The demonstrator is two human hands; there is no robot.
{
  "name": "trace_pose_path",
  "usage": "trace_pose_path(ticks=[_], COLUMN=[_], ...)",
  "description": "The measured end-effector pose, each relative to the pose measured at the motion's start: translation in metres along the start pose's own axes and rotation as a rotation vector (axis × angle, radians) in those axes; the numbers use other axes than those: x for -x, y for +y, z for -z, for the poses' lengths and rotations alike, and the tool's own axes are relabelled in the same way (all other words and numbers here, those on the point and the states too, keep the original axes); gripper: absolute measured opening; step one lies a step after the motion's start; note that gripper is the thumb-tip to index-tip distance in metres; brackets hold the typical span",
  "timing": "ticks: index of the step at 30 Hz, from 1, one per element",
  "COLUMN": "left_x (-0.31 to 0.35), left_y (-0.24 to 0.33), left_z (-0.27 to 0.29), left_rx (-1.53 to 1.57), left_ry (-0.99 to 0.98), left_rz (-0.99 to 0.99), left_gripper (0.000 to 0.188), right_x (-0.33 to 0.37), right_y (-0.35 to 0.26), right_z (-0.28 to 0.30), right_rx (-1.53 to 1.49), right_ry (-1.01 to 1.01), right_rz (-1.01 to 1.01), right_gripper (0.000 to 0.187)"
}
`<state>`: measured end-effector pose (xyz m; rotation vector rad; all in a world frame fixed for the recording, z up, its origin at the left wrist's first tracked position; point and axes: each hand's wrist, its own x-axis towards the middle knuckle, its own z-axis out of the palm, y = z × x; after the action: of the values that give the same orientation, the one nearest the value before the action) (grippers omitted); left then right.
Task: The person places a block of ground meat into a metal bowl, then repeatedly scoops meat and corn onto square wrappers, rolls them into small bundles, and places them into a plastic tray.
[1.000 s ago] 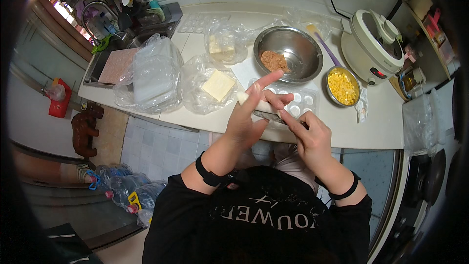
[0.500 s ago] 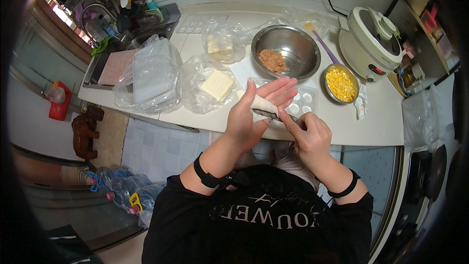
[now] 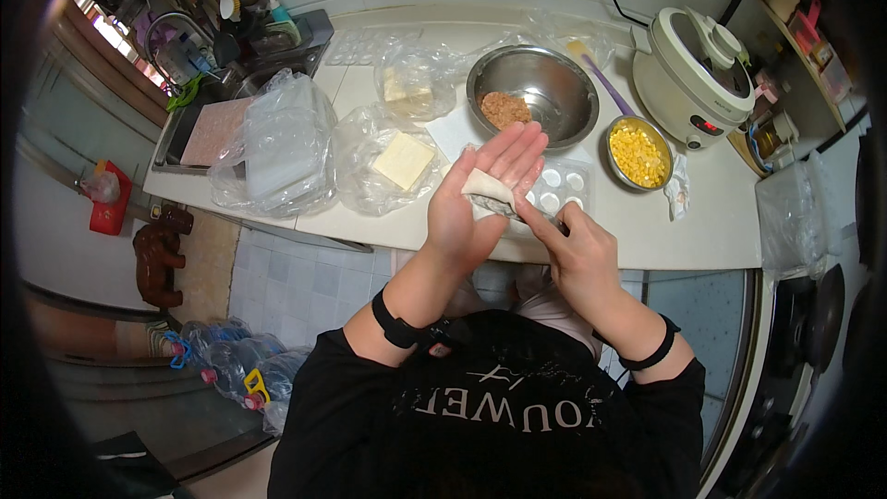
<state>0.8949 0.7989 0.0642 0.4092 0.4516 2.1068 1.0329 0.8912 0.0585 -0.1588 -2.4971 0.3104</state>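
Observation:
My left hand (image 3: 476, 199) is held flat with its fingers up, and a folded white dumpling wrapper (image 3: 487, 189) lies against its palm. My right hand (image 3: 575, 245) presses its fingertips on the wrapper's lower edge. Both hands hover above the counter's front edge, over a clear plastic tray with round hollows (image 3: 559, 187). Behind them stands a steel bowl (image 3: 554, 88) with a lump of minced meat filling (image 3: 504, 109).
A small bowl of corn kernels (image 3: 636, 153) and a white rice cooker (image 3: 695, 79) stand at the right. Plastic bags with square wrappers (image 3: 403, 160) and a bagged tray (image 3: 277, 143) lie at the left, by a sink (image 3: 199, 134). Water bottles (image 3: 236, 374) lie on the floor.
My left hand has turned more upright with the wrapper on its palm. My right hand's fingers have moved in along the wrapper's edge.

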Motion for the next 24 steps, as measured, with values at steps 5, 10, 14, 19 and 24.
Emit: trace_pose_path(ticks=[5,10,14,19,24], left_x=[-0.002,-0.009,-0.009,-0.009,-0.006], left_y=[-0.001,0.018,0.022,0.015,0.011], left_z=[0.015,0.031,0.033,0.03,0.032], left_rx=[0.148,0.223,0.2,0.181,0.341], left_ry=[0.055,0.058,-0.006,-0.043,-0.022], left_rz=[-0.004,-0.095,-0.094,-0.086,-0.069], left_gripper=[0.047,0.044,0.042,0.035,0.033], right_x=[0.003,0.011,0.009,0.006,0.007], right_y=[0.001,0.007,0.01,0.006,0.006], right_z=[-0.002,0.02,0.027,0.018,0.012], right_rx=[-0.027,-0.255,-0.439,-0.434,-0.308], right_ry=[-0.059,-0.191,-0.128,-0.15,-0.121], right_rz=[-0.046,-0.144,-0.295,-0.326,-0.254], right_gripper=[0.058,0.05,0.041,0.04,0.041])
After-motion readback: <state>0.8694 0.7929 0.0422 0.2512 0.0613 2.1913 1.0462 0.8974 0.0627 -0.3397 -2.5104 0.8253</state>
